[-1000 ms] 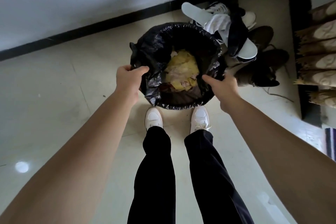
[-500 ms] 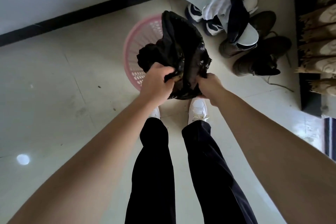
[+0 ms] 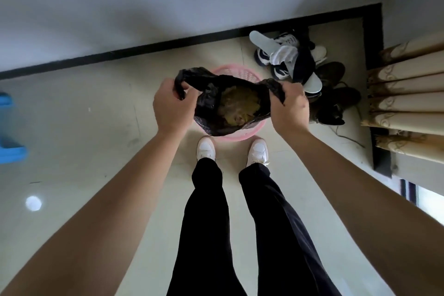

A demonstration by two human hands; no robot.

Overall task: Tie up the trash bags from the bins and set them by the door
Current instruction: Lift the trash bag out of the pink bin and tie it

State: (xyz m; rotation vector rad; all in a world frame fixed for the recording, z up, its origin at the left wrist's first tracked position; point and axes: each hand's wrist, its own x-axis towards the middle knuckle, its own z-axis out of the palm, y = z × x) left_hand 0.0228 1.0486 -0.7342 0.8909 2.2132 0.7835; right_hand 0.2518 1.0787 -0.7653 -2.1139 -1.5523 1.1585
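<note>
Bag (image 3: 211, 103) corners — pinched in fingers (image 3: 179, 94)

Corner of a tiled room, seen from above.

Pale, glossy floor tiles (image 3: 72, 127) with thin grout lines and a round bright reflection of light (image 3: 33, 203) at lower left. Plain white wall (image 3: 144, 7) along the top, edged by a black baseboard (image 3: 144, 49) that turns the corner at upper right. Heap of shoes (image 3: 312, 79) piled near that corner, some white, some dark brown, a loose lace trailing across the tiles. Beige patterned curtain folds (image 3: 408, 94) at right, daylight showing below them. Blue plastic object (image 3: 9, 127) at the left edge, cut off.
</note>
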